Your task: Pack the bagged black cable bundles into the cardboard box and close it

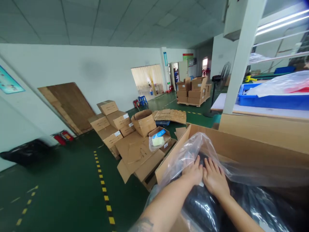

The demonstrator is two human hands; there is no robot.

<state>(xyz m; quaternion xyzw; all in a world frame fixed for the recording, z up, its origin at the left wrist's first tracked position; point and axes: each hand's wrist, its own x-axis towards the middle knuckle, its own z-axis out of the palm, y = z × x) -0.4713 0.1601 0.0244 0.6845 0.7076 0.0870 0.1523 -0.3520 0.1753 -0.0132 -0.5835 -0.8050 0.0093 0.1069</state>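
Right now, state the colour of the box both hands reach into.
The box is brown, clearest in the head view.

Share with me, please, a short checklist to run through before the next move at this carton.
1. Carton open at the top: ok.
2. Right-hand grip free: ok, open, fingers spread over the dark bundle.
3. Left-hand grip free of film: cannot tell, its fingertips are partly hidden.
4. Clear liner away from both hands: not ok, it bunches up right beside them.
5. Carton's bottom sound: cannot tell, hidden by the contents.
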